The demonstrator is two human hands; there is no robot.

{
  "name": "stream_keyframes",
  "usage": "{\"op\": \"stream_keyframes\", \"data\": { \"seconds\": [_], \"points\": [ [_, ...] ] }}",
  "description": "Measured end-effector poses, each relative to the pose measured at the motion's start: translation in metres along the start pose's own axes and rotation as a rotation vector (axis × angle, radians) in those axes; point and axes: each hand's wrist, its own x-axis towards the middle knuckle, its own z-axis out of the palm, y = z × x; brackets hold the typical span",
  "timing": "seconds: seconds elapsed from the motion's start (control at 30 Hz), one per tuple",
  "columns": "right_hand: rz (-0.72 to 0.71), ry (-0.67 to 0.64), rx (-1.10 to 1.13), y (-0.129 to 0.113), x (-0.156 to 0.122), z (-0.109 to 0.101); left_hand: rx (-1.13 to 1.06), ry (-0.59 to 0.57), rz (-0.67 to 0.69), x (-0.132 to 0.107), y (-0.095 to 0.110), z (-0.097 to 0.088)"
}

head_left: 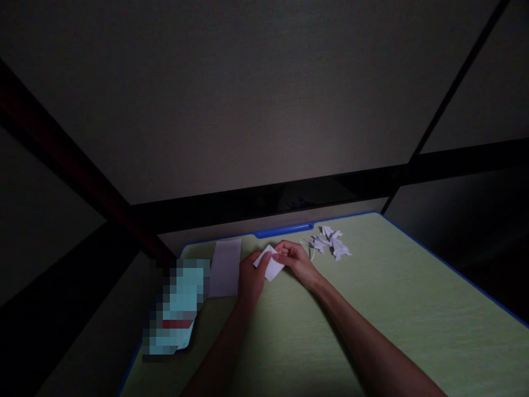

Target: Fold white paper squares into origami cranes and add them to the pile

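Both hands meet over a small white folded paper (271, 267) on a light green table (372, 309). My left hand (250, 278) grips the paper's left side with the thumb on top. My right hand (294, 260) pinches its upper right edge with curled fingers. The paper is partly folded, one corner raised.
A flat white sheet (225, 268) lies just left of my left hand. Several small folded white paper figures (328, 243) sit in a cluster at the table's far edge, right of my hands. A blurred light blue packet (177, 306) lies at the table's left edge. The table has a blue rim (283, 229).
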Motion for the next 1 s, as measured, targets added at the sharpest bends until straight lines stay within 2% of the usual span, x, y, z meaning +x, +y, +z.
{"op": "stream_keyframes", "data": {
  "seconds": [0.23,0.47,0.57,0.73,1.0],
  "points": [
    [-0.025,0.064,-0.117,0.0033,0.0002,-0.0009,-0.014,-0.065,0.009,-0.0046,0.0048,0.0039],
    [-0.14,0.13,-0.279,0.0054,-0.0043,0.0033,-0.02,-0.044,-0.024,-0.0037,0.0041,0.0049],
    [-0.171,0.148,-0.321,0.0047,-0.006,0.0042,-0.014,-0.002,-0.039,-0.0034,0.0034,0.0057],
    [-0.191,0.168,-0.342,0.0065,-0.0047,0.0058,-0.035,0.067,-0.057,-0.002,0.0002,0.0061],
    [-0.183,0.186,-0.288,0.0095,-0.0022,0.007,-0.227,0.037,-0.163,-0.0034,-0.0006,0.01]
  ]
}}
